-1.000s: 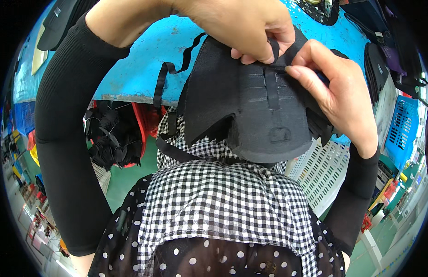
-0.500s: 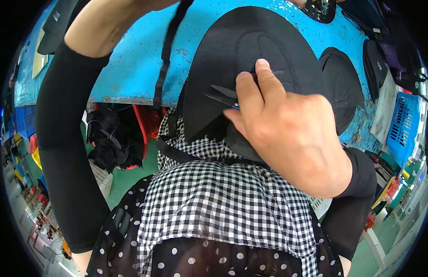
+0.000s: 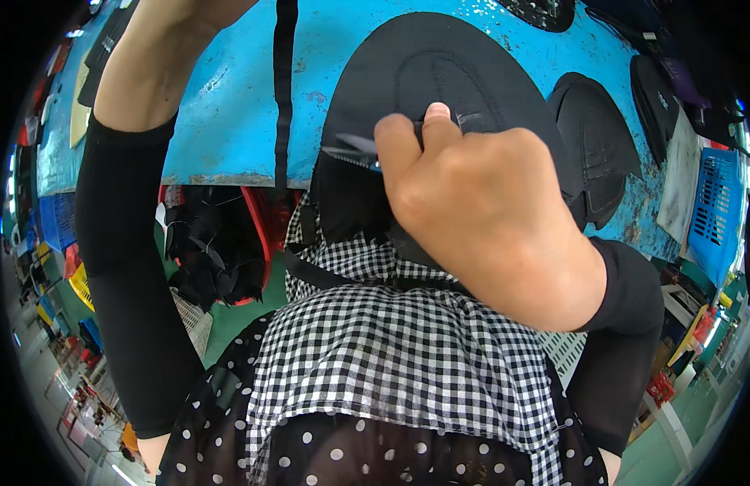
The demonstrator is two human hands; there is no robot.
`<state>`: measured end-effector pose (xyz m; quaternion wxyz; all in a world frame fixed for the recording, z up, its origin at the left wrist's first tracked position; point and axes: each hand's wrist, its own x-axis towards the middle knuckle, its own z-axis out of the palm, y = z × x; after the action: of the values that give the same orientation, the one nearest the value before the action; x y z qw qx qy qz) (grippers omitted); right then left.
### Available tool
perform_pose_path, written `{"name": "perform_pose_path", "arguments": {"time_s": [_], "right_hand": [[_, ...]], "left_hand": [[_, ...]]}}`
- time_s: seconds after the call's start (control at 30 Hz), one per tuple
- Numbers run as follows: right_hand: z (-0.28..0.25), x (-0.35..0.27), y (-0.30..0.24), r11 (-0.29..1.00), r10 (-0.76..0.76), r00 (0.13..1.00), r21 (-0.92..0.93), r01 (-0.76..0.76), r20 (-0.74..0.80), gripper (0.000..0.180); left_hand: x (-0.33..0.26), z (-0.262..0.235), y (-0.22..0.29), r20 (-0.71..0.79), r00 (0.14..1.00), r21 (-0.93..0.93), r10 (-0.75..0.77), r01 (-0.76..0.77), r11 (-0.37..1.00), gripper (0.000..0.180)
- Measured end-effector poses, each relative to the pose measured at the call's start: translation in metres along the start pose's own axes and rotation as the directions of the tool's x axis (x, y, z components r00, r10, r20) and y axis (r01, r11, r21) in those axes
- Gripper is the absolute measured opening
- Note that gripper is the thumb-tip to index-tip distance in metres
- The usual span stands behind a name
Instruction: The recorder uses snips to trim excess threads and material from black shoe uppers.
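Right hand (image 3: 488,211) has dropped onto the black panel (image 3: 439,73), fist closed around small scissors (image 3: 354,150); left hand is out of view.

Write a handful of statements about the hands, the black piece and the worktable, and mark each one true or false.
1. The right hand rests on a large black fabric piece. True.
2. The worktable has a red top. False: its top is blue, chipped and worn.
3. A narrow black strap hangs down from near the raised left hand. True.
4. The right hand is empty. False: small metal snips stick out past its fingers.
5. The apron is plain white. False: it is black-and-white checked.
6. More black cut pieces lie on the table to the right. True.
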<state>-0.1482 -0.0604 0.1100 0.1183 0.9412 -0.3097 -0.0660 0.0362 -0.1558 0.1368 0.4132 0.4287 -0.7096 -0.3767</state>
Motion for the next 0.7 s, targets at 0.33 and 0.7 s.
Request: {"name": "perform_pose_path", "arguments": {"time_s": [0.33,0.7], "right_hand": [[0.051,-0.117,0.120,0.756,0.621,0.667,0.540,-0.370,-0.412,0.032],[0.116,-0.221,0.141,-0.372,0.894,0.272,0.928,0.010,0.356,0.018]], "left_hand": [[-0.016,-0.011,-0.007,0.474,0.863,-0.187,-0.176,0.294,0.938,0.013],[0.006,0.021,-0.009,0.887,0.457,-0.057,-0.067,0.253,0.966,0.018]]}}
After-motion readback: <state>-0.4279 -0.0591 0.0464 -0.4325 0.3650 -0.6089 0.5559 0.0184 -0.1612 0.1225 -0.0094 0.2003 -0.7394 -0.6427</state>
